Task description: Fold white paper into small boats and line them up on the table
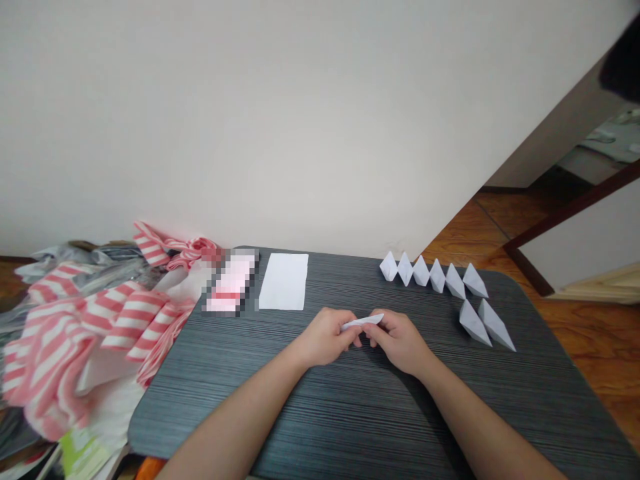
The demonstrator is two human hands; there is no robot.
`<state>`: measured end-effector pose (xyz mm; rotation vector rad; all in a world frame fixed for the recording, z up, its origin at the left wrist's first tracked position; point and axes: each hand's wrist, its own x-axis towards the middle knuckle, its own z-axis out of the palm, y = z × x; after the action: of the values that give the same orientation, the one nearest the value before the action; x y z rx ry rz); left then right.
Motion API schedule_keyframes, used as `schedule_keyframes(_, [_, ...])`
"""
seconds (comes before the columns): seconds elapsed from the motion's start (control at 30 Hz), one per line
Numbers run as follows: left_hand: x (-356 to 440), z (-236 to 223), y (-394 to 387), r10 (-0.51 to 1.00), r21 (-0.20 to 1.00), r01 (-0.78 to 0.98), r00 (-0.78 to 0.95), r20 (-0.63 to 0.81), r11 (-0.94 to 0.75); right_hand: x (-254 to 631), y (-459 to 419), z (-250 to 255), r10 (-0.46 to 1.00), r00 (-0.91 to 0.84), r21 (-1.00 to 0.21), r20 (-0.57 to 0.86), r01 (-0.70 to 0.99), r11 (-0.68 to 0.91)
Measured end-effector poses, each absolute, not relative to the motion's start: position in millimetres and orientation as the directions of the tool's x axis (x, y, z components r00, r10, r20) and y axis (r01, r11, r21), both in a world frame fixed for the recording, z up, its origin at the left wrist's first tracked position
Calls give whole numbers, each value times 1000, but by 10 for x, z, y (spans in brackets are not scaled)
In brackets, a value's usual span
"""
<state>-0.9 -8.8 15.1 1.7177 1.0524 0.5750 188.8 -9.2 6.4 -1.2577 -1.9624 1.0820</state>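
Between my two hands, above the middle of the dark table [320, 413], is a small folded white paper [364, 322]. My left hand [330, 337] pinches its left end, thumb on the near side. My right hand [400, 340] grips the right end, fingers curled behind the paper. Most fingertips are hidden behind it. Several folded white paper boats [421, 271] stand in a row at the back right. Two more paper boats [495, 325] sit side by side in front of that row. Left of my hands, flat white sheets of paper [284, 281] lie on the table.
A pixelated pink rectangular item [231, 281] lies at the table's back left. Beyond the left edge are heaped pink-and-white striped cloths [115, 313] and plastic bags. A pale wall [300, 133] rises behind the table. Wooden floor [605, 347] shows at the right.
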Motion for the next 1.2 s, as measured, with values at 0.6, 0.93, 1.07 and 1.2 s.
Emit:
schedule_keyframes(0.6, [-33,108,-77,864,951,309,479,-155,-1,1954,-61,-34,934,-357,-898,-19,417,141])
schedule_keyframes(0.93, [-28,126,-79,859,958,288,489,-150,3,1963,-67,45,910,-415,-891,-15,419,176])
schedule_keyframes(1.07, [-36,137,-76,851,959,284,499,-164,18,1976,-60,30,910,-414,-898,-36,413,152])
schedule_keyframes(1.2, [-39,141,-73,843,949,314,500,-199,38,1977,-60,43,926,-377,-905,-5,395,156])
